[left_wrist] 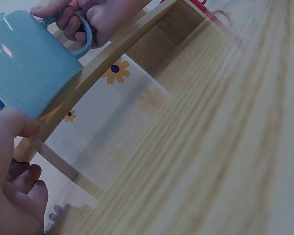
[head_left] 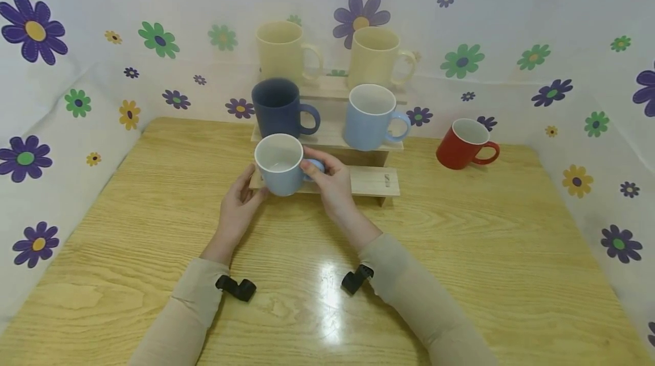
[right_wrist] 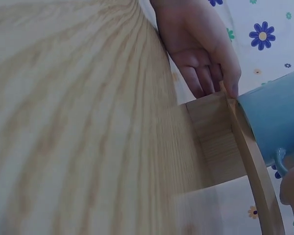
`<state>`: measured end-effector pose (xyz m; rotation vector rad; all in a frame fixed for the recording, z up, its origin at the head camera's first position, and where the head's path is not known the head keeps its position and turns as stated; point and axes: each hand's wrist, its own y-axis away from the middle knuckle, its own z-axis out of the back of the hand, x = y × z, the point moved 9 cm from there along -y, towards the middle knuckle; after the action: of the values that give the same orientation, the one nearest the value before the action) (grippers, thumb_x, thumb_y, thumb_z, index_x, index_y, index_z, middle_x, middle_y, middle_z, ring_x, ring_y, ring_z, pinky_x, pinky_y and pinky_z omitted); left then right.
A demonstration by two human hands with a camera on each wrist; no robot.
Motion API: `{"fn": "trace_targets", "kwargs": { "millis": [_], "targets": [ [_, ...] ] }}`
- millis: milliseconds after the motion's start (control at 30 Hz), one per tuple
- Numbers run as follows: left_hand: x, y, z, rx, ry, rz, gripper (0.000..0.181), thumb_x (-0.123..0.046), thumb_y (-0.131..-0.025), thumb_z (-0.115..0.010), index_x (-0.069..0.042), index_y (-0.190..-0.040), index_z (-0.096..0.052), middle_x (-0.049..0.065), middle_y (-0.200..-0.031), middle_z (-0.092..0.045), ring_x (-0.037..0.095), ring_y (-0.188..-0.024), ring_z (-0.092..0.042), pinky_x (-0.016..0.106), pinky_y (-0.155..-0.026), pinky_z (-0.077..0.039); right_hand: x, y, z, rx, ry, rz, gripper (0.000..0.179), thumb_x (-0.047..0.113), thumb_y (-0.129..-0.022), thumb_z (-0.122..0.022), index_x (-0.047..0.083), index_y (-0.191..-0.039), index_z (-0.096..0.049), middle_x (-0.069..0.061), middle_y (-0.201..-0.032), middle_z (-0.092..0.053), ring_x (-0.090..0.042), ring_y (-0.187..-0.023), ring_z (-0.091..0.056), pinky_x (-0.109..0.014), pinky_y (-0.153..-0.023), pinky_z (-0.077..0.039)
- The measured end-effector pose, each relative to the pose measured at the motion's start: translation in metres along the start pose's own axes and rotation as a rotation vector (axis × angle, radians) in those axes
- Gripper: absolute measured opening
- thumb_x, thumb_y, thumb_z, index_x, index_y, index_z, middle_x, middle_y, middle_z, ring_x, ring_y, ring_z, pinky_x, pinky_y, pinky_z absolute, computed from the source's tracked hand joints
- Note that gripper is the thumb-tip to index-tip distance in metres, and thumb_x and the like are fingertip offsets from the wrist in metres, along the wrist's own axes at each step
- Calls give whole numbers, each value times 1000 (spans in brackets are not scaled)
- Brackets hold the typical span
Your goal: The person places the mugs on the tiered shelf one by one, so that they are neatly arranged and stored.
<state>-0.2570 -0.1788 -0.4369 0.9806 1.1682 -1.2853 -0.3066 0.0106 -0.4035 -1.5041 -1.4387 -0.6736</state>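
Over the left part of the lowest step of a three-tier wooden stand is a light blue mug, upright with its handle to the right. My right hand grips that handle, fingers curled through and around it. With thumb above and fingers curled beneath, my left hand pinches the left end of the bottom step, close beside the mug's base. In the right wrist view the left thumb lies at the board's edge, right by the mug.
A dark blue mug and another light blue mug stand on the middle step. Two cream mugs occupy the top step. To the right, a red mug sits tilted on the wooden table. Flower-patterned cloth surrounds the table.
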Motion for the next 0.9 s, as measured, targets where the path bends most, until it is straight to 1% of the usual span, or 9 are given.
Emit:
{"fn": "trace_targets", "kwargs": {
  "millis": [167,200,367,433,500,667,733,800,900],
  "targets": [
    [1,0,1,-5,-2,15,61,-12,-95,-60,0,-148,-30,15,-152,-29,25,-139,-29,36,-110,-26,2,3,1,40,105,-44,33,-2,-88,-66,-4,-121,-62,-3,-113,-66,-15,-100,-58,-26,-85,-48],
    [1,0,1,-6,-2,21,62,-12,-95,-60,0,-148,-30,14,-152,-28,24,-139,-29,35,-110,-27,3,4,1,56,124,-55,35,-2,-88,-65,-5,-123,-60,-3,-114,-65,-15,-101,-58,-26,-86,-48],
    [2,0,0,-3,7,42,63,-12,-95,-59,0,-148,-28,14,-153,-28,23,-139,-29,34,-111,-26,19,10,2,202,391,-59,44,2,-91,-64,1,-134,-54,-8,-122,-54,-19,-112,-53,-30,-95,-45],
    [3,0,0,-2,9,44,63,-12,-95,-60,0,-148,-28,14,-153,-28,23,-139,-29,34,-111,-26,31,12,2,255,483,-26,47,2,-91,-63,0,-137,-50,-13,-129,-49,-24,-119,-49,-34,-100,-42],
    [3,-1,0,0,13,41,64,-12,-95,-60,0,-149,-27,14,-153,-27,24,-139,-28,35,-111,-25,45,16,2,285,508,18,48,-2,-91,-61,-4,-137,-47,-18,-133,-46,-32,-122,-47,-39,-102,-40],
    [21,-8,2,-2,33,39,66,-16,-94,-62,-4,-149,-28,11,-153,-28,22,-139,-29,35,-111,-25,87,28,6,306,593,170,40,-12,-89,-58,-15,-128,-49,-29,-128,-48,-42,-118,-47,-53,-98,-41],
    [30,-11,3,-8,31,39,66,-19,-94,-63,-6,-149,-29,8,-153,-30,19,-139,-29,33,-111,-26,97,29,15,310,620,228,37,-13,-89,-57,-15,-125,-52,-28,-125,-51,-38,-114,-51,-48,-96,-43],
    [32,-12,3,-12,21,33,67,-22,-94,-64,-7,-149,-30,8,-153,-30,18,-138,-30,32,-110,-26,106,27,29,301,625,284,34,-13,-89,-57,-13,-123,-54,-26,-121,-55,-32,-111,-55,-41,-95,-46],
    [34,-12,3,-20,15,26,67,-26,-93,-64,-8,-149,-31,7,-152,-31,18,-138,-31,32,-110,-27,122,22,56,244,638,382,29,-12,-90,-57,-11,-119,-58,-23,-115,-59,-21,-105,-58,-30,-91,-48]
  ]
}}
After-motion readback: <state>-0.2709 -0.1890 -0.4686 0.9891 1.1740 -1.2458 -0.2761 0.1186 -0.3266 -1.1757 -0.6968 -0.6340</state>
